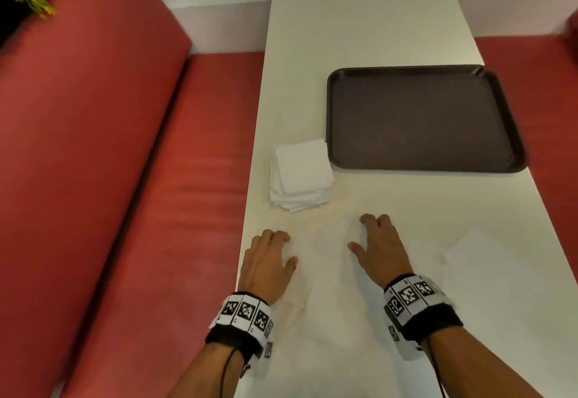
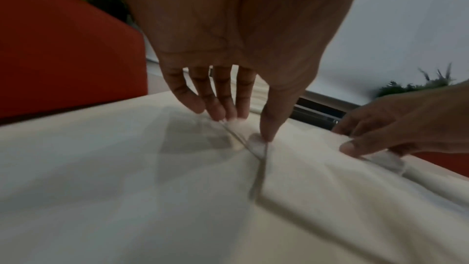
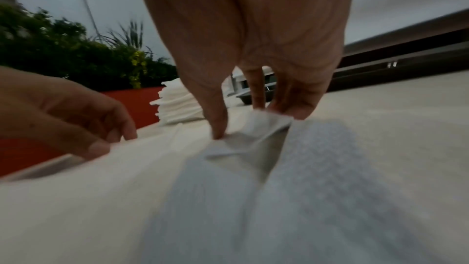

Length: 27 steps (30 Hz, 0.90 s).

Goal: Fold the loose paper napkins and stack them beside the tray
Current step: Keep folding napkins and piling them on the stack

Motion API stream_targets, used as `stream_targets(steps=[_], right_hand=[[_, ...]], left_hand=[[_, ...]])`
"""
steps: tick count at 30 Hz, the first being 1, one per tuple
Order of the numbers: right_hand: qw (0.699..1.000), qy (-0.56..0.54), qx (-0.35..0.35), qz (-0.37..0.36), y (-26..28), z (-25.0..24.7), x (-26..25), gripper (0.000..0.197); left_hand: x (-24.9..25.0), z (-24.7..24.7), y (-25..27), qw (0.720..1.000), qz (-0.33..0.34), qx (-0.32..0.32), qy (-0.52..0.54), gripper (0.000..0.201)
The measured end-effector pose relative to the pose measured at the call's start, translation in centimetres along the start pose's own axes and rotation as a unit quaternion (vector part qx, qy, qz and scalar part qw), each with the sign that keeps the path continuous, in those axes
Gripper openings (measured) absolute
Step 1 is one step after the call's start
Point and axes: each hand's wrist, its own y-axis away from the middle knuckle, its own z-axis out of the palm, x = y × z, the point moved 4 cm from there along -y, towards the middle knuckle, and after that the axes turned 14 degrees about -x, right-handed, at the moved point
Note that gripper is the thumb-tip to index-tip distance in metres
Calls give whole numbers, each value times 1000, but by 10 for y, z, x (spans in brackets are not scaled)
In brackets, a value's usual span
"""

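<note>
A loose white napkin lies spread on the white table in front of me. My left hand pinches its far left corner between thumb and fingertips. Over at the far right corner, my right hand pinches the paper, and the right wrist view shows that corner lifted between thumb and fingers. A stack of folded napkins sits just beyond my hands, touching the front left corner of the dark brown tray.
Another loose napkin lies flat on the table to the right of my right hand. Red bench seats run along both long sides of the table. The table's left edge is close to my left hand.
</note>
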Motion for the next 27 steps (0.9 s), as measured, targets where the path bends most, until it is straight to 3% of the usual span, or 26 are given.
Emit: stream_targets(steps=[2, 4, 7, 10, 13, 16, 19, 21, 22, 25, 27], right_hand=[[999, -19, -15, -36, -1, -5, -5, 36], [994, -57, 16, -89, 7, -19, -13, 23], [978, -144, 40, -147, 37, -54, -30, 11], [959, -184, 14, -213, 74, -95, -42, 7], [952, -167, 27, -254, 107, -130, -43, 8], [945, -189, 69, -257, 133, -157, -31, 8], [936, -227, 119, -242, 153, -176, -13, 18], [925, -265, 141, -234, 164, -184, 0, 23], [916, -292, 145, -232, 169, -186, 6, 25], [887, -378, 130, -232, 182, -188, 16, 31], [864, -428, 105, -242, 190, -186, 16, 31]], left_hand=[[8, -8, 6, 1000, -5, 23, 3, 40], [21, -21, 14, 998, 13, 53, 13, 42], [51, -46, 28, 992, 74, 95, 40, 51], [93, -71, 45, 983, 141, 87, 73, 57], [126, -85, 59, 981, 174, 49, 67, 40], [150, -86, 65, 983, 151, 36, 95, 20], [170, -83, 83, 973, 145, 108, 141, 41], [189, -83, 108, 952, 190, 189, 150, 61], [201, -78, 119, 947, 227, 193, 121, 71], [234, -46, 137, 953, 277, 97, 72, 98], [245, -32, 137, 951, 260, 82, 148, 92]])
